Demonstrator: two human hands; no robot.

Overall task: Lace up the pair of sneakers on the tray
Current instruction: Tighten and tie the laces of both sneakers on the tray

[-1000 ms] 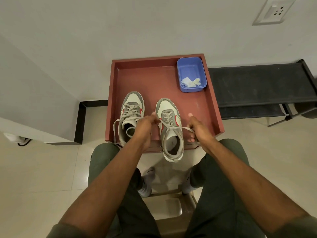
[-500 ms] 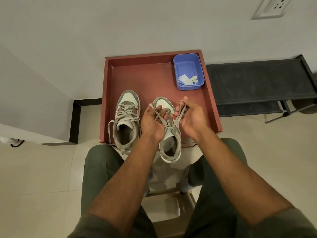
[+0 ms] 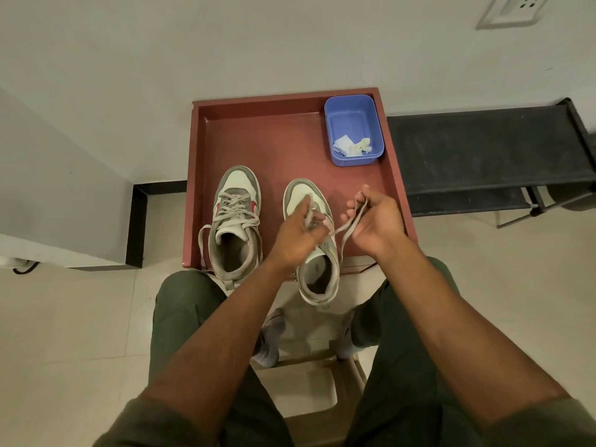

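Holding the lace on both sides, I have my right hand [image 3: 377, 221] curled round a doubled loop of the grey lace [image 3: 350, 222], which runs from my fingers down to the right sneaker [image 3: 317, 272]; my left hand [image 3: 298, 232] hovers over that shoe's tongue with its fingers pinching the other strand, though motion blur keeps me from reading that grip exactly. I judge this to be the bow-tying step on the second shoe. The left sneaker [image 3: 235, 221] looks threaded to the top eyelets, yet its ends hang loose down the side, so its knot may still be owed. Both shoes sit at the near side of the red tray [image 3: 258, 137], heels over its front edge, the right one further out. Counting: two sneakers, one tray, one blue tub [image 3: 353, 129] in the tray's far right corner holding a few pale scraps, and one black bench [image 3: 483, 150] beside the tray
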